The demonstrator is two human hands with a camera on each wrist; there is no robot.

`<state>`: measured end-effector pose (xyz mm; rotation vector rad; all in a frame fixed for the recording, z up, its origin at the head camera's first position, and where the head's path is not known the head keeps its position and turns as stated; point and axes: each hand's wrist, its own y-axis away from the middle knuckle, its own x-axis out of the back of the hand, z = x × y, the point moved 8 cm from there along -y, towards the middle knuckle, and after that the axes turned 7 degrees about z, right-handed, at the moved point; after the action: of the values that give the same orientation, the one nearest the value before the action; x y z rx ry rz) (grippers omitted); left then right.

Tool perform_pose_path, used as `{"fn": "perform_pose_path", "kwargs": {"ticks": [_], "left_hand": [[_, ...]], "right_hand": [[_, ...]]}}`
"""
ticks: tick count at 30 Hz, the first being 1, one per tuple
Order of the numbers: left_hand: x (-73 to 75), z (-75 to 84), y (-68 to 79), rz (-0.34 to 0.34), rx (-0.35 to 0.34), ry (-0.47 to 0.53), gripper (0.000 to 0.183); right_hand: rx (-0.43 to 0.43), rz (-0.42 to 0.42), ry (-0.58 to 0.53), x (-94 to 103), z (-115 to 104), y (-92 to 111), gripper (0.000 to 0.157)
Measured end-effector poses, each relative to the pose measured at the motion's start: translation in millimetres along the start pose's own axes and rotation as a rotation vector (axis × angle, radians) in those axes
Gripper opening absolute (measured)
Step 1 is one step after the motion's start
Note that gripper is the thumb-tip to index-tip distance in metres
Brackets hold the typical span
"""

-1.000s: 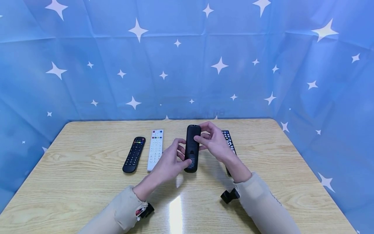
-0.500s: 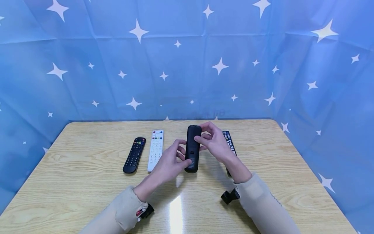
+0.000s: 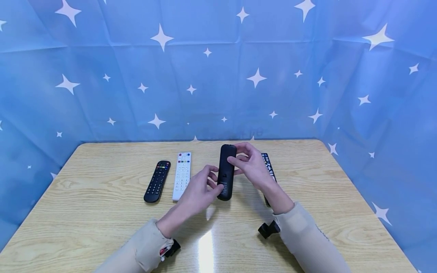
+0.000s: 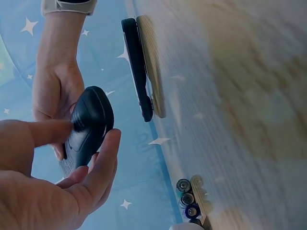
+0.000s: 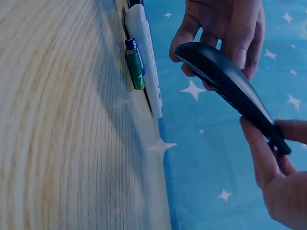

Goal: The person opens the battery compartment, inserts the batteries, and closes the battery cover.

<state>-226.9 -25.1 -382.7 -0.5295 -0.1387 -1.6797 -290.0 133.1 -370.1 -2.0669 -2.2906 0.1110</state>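
A black remote control (image 3: pixel 226 172) is held above the table between both hands, its back and printed label facing up in the head view. My left hand (image 3: pixel 199 189) grips the near end, thumb on the label and fingers along the left edge. At the far end, my right hand (image 3: pixel 252 165) pinches the remote, thumb on top and fingers at the right side. In the left wrist view the remote's back (image 4: pixel 88 124) shows a cover outline. Seen side-on in the right wrist view, the curved remote (image 5: pixel 225 81) hangs clear of the table.
A black remote (image 3: pixel 157 181) and a white remote (image 3: pixel 182 176) lie face up on the wooden table (image 3: pixel 102 212), left of the hands. Another black remote (image 3: pixel 268 167) lies partly behind the right wrist. Several batteries (image 4: pixel 187 199) sit on the table; a green one (image 5: pixel 135 69) is beside the white remote.
The held remote has tilted slightly, its far end shifting a little up and to the right. Both hands keep their grip and have barely moved.
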Motion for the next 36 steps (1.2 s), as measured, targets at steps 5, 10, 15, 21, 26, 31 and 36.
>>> {"fn": "perform_pose_path", "kwargs": {"ticks": [5, 10, 15, 21, 26, 31, 36], "left_hand": [[-1.5, 1.8, 0.6, -0.015, 0.005, 0.004, 0.057], [-3.1, 3.2, 1.3, -0.017, 0.000, 0.001, 0.067], [-4.0, 2.4, 1.4, -0.013, -0.004, -0.014, 0.071], [-5.4, 0.0, 1.9, -0.019, 0.000, -0.011, 0.069], [-6.4, -1.7, 2.5, -0.028, 0.013, -0.002, 0.066], [-6.5, -4.0, 2.8, -0.046, 0.039, 0.001, 0.068], [-4.8, -5.4, 3.3, -0.053, 0.064, 0.004, 0.069]], "right_hand": [[0.008, 0.005, -0.007, -0.7, -1.4, 0.5, 0.043], [0.035, 0.008, 0.011, -3.1, -4.6, 1.5, 0.041], [0.050, 0.022, 0.024, -4.8, -6.7, 1.7, 0.039], [0.047, 0.015, 0.058, -6.7, -5.7, 2.9, 0.039], [0.044, -0.022, 0.086, -8.9, -4.5, 4.1, 0.042], [0.029, -0.077, 0.089, -10.9, -2.3, 5.1, 0.047], [0.025, -0.127, 0.097, -12.2, -1.3, 6.3, 0.055]]}}
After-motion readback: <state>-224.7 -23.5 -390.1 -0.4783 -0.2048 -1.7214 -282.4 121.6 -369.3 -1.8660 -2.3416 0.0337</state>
